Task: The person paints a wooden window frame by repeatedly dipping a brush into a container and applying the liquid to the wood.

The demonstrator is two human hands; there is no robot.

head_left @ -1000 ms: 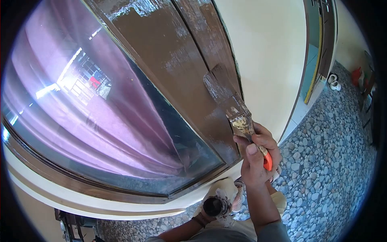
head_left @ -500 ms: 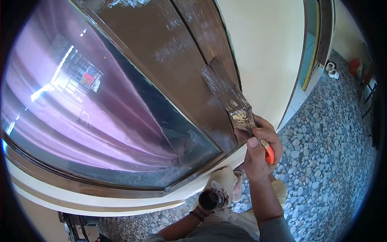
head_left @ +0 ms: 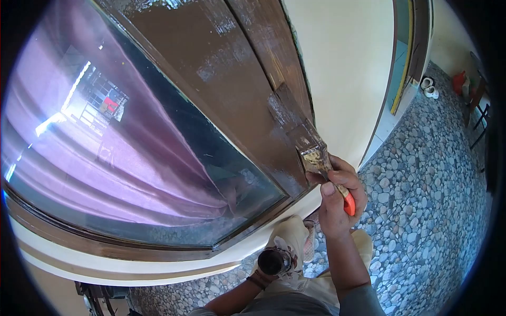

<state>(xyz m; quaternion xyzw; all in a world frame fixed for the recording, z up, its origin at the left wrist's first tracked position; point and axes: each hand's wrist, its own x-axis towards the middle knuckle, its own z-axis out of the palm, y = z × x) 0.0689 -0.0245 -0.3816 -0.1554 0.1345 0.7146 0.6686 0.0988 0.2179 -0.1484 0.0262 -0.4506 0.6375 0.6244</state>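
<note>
My right hand (head_left: 342, 197) is closed around the red-tipped handle of a paintbrush (head_left: 315, 158). The brush's bristles, coated in brown paint, press on the brown wooden window frame (head_left: 226, 89). Fresh brown paint and paler whitish patches show on the wood. Low in the view, my left hand (head_left: 287, 259) holds a small container (head_left: 271, 260) with a dark inside, in front of my light trousers. A whitish, paint-stained wrapping or cloth covers much of that hand's side of the container, so its fingers are hard to make out.
A glass pane (head_left: 211, 231) with a pink curtain (head_left: 132, 158) behind it adjoins the frame on the left. Cream wall (head_left: 342, 58) borders it on the right. The floor (head_left: 411, 184) is pebble-patterned. White shoes (head_left: 429, 88) lie by a doorway, and dark equipment (head_left: 100, 297) stands lower left.
The brush in my right hand has slid slightly down along the frame, its bristles still against the wood. The view has shifted a little. My left hand keeps hold of the container.
</note>
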